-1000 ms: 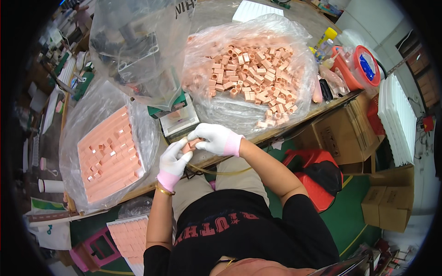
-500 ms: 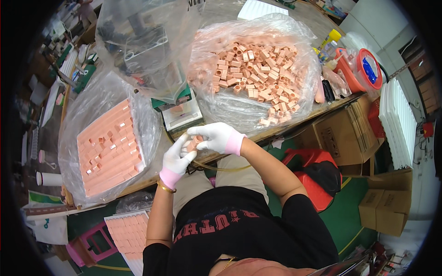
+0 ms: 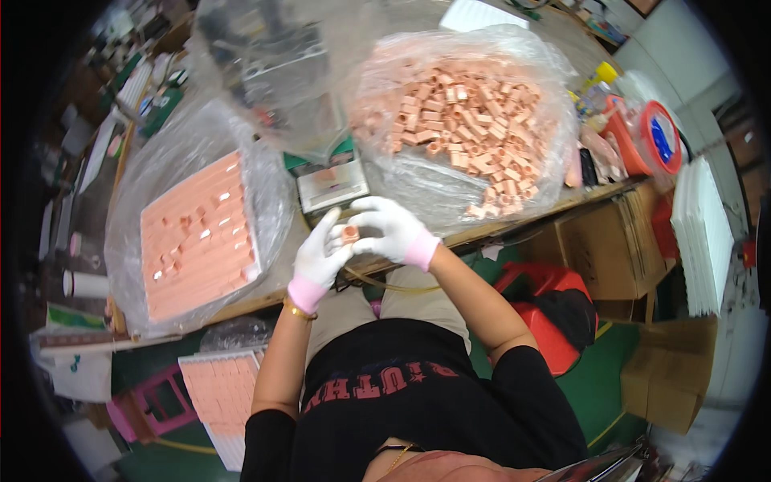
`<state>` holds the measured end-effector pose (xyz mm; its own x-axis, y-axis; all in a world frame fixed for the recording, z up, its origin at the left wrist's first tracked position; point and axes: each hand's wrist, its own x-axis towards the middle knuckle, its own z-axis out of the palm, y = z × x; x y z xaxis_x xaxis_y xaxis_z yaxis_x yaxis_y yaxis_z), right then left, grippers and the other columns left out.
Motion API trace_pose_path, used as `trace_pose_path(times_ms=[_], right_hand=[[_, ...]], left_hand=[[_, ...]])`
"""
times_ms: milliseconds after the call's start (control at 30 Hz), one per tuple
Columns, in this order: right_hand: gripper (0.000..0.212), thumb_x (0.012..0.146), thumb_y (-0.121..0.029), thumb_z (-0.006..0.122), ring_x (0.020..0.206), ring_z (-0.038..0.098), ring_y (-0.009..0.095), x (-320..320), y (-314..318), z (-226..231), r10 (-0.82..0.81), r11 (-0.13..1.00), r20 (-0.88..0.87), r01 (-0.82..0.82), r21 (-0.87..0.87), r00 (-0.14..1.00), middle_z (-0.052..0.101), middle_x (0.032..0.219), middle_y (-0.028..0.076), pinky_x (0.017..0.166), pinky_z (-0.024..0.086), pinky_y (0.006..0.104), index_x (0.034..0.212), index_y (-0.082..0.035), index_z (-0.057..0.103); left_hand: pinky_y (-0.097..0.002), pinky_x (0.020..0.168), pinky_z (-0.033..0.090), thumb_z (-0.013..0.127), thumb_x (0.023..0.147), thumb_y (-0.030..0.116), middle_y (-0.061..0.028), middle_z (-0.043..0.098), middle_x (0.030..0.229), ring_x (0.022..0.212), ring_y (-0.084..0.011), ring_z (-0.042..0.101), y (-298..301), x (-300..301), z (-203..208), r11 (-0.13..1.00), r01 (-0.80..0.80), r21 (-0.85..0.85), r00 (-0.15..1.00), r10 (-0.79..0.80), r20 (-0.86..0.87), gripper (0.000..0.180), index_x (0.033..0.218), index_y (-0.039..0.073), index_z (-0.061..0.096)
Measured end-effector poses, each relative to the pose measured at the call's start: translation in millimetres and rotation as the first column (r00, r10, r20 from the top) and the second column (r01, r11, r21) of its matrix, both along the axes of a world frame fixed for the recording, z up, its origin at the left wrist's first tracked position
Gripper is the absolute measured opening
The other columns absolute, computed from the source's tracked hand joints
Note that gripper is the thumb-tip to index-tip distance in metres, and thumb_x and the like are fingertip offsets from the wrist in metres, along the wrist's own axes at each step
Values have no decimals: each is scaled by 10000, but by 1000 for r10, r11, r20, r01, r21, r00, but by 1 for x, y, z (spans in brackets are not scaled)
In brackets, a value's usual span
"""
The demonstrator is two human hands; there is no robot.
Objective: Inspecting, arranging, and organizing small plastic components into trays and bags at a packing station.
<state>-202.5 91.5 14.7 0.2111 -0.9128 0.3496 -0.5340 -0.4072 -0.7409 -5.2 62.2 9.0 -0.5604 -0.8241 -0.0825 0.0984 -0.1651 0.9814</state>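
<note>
A small peach-coloured plastic block with a round hole (image 3: 350, 234) sits between my two hands at the table's front edge. My left hand (image 3: 320, 253), in a white glove with a pink cuff, has its fingers closed on the block. Gloved the same way, my right hand (image 3: 393, 231) curves around the block's other side with thumb and fingers apart; its thumb tip is close to the block, and whether they touch I cannot tell. Just beyond the hands is a small machine (image 3: 333, 186) with a pale plate and green parts, its upper body under clear plastic.
Loose peach blocks (image 3: 474, 120) lie heaped on a plastic bag at the right. At the left, a tray of blocks in rows (image 3: 197, 241) rests on plastic. Another filled tray (image 3: 221, 394) is below the table. A red stool (image 3: 546, 321) and cardboard boxes (image 3: 598, 241) stand right.
The right hand's fingers have spread away from the block, which has turned so its round hole shows. The whole view has shifted slightly, moving the table things rightward.
</note>
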Motion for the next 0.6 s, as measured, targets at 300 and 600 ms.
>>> trace_pose_path(times_ms=[300,600], right_hand=[[341,691,-304,758,1197,457,352,-15,-47,-10,-459,887,-59,461,18,886,528,1269,171,1021,372,415,975,-122,711],[347,635,-186,777,921,600,305,9,-112,-27,-404,914,126,402,43,906,615,1036,133,829,488,354,945,-68,676]], left_hand=[[-378,919,459,738,714,211,-185,570,1163,1124,-292,533,-83,-5,-21,631,-217,-745,718,620,316,604,1222,-17,505],[-272,807,494,722,764,62,-63,665,1004,894,-156,626,-138,-15,-40,962,-68,-263,995,87,59,404,1123,12,543]])
